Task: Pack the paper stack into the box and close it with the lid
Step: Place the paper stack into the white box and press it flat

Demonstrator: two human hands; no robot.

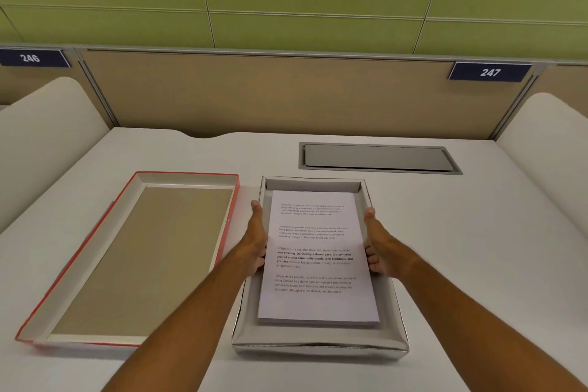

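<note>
A stack of white printed paper (pixel 315 264) lies inside the shallow silver box (pixel 318 344) in the middle of the desk. My left hand (pixel 256 242) grips the stack's left edge and my right hand (pixel 378 248) grips its right edge, fingers tucked under the sheets. The stack looks slightly raised at the hands, inside the box walls. The red-edged lid (pixel 133 258) lies upside down to the left of the box, its brown inside facing up.
The white desk (pixel 477 248) has a grey cable hatch (pixel 378 157) behind the box. Rounded white side dividers (pixel 47 137) stand left and right, and a tan back panel (pixel 286 92) closes the far edge.
</note>
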